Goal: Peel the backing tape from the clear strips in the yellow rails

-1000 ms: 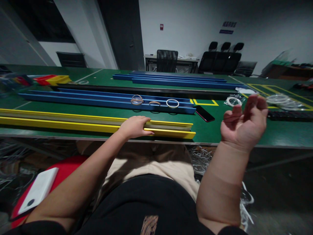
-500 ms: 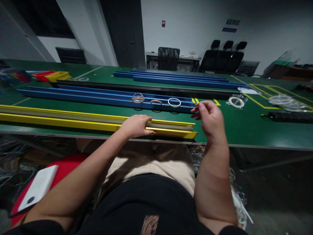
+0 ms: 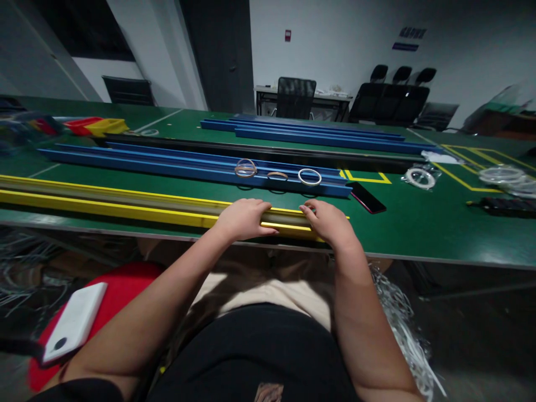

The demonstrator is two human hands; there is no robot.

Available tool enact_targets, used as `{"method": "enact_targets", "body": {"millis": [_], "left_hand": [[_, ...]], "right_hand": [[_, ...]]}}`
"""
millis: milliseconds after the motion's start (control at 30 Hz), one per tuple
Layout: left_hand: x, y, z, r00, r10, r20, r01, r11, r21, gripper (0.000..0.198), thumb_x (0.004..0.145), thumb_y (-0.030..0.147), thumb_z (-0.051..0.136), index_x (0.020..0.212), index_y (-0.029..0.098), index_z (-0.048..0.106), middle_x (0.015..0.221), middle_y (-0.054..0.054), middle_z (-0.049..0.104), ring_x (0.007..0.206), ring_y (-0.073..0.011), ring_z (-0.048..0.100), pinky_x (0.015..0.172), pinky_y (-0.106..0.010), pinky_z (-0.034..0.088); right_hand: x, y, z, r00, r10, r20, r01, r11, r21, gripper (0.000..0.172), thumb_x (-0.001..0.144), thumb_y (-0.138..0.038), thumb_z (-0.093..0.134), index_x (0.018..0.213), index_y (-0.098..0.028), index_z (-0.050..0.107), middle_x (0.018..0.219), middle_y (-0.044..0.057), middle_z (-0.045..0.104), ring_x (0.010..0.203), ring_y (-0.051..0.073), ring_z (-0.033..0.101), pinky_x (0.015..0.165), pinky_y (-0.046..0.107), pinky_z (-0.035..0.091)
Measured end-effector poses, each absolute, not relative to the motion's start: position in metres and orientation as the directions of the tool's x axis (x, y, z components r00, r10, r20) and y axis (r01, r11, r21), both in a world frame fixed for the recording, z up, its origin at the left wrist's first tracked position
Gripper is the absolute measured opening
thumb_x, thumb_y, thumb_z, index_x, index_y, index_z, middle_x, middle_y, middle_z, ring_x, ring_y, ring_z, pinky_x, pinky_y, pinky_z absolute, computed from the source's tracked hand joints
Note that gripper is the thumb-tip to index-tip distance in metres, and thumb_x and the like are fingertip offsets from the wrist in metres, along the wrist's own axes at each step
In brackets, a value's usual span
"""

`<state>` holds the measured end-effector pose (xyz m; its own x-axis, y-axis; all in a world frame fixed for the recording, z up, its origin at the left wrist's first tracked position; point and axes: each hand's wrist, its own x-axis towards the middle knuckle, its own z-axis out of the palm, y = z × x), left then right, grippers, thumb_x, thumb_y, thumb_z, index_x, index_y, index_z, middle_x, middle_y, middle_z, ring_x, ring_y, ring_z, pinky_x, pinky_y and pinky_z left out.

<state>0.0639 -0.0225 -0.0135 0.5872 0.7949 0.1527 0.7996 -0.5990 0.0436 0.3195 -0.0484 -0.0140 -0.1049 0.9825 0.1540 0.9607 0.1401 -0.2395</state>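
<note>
A long yellow channel (image 3: 167, 213) lies along the near edge of the green table. My left hand (image 3: 246, 219) is wrapped over it, fingers on the far side and thumb on the near side. To the right, my right hand (image 3: 330, 221) is at the channel's right end with its fingers curled; whatever it may hold is too small to make out. Just beyond my hands, a blue channel (image 3: 167, 168) carries a tape roll standing up (image 3: 245, 168), a thin brown ring (image 3: 277, 176) and a white ring (image 3: 310, 177).
A phone (image 3: 368, 197) lies right of the blue channel. Farther right are a bagged white roll (image 3: 420, 177) and a black bundle (image 3: 508, 205). Behind run a black channel (image 3: 251, 149) and more blue channels (image 3: 318, 135). Red (image 3: 81, 125) and yellow (image 3: 108, 127) bins stand at the left.
My right hand has come down and left onto the right end of the yellow channel, uncovering the phone. My left hand stays on the channel. The view has shifted slightly.
</note>
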Motion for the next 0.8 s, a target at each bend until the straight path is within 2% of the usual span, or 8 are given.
{"method": "enact_targets", "body": {"millis": [333, 533, 800], "left_hand": [[0.0639, -0.0215, -0.0141, 0.591, 0.791, 0.157, 0.798, -0.602, 0.025, 0.069, 0.077, 0.078, 0.059, 0.124, 0.026, 0.061, 0.113, -0.009, 0.071, 0.108, -0.0309, 0.065, 0.091, -0.039, 0.047], [0.0643, -0.0221, -0.0129, 0.59, 0.793, 0.153, 0.8, -0.6, 0.027, 0.068, 0.077, 0.076, 0.061, 0.125, 0.027, 0.061, 0.114, -0.008, 0.071, 0.108, -0.0308, 0.066, 0.091, -0.04, 0.048], [0.0652, -0.0224, -0.0116, 0.588, 0.796, 0.144, 0.8, -0.598, 0.036, 0.068, 0.076, 0.075, 0.063, 0.125, 0.028, 0.06, 0.117, -0.007, 0.071, 0.109, -0.0301, 0.066, 0.091, -0.039, 0.048]], "right_hand": [[0.3184, -0.047, -0.0126, -0.083, 0.993, 0.08, 0.986, 0.093, -0.136, 0.064, 0.1, -0.063, 0.023, 0.092, -0.025, 0.074, 0.092, 0.011, 0.076, 0.083, 0.024, 0.068, 0.066, 0.031, 0.038], [0.319, -0.0467, -0.012, -0.094, 0.992, 0.087, 0.985, 0.106, -0.14, 0.062, 0.1, -0.064, 0.025, 0.09, -0.026, 0.073, 0.089, 0.009, 0.076, 0.081, 0.023, 0.067, 0.062, 0.03, 0.034], [0.3216, -0.0462, -0.0133, -0.1, 0.991, 0.084, 0.983, 0.112, -0.144, 0.055, 0.099, -0.063, 0.034, 0.09, -0.026, 0.072, 0.089, 0.008, 0.075, 0.082, 0.022, 0.067, 0.063, 0.029, 0.036]]}}
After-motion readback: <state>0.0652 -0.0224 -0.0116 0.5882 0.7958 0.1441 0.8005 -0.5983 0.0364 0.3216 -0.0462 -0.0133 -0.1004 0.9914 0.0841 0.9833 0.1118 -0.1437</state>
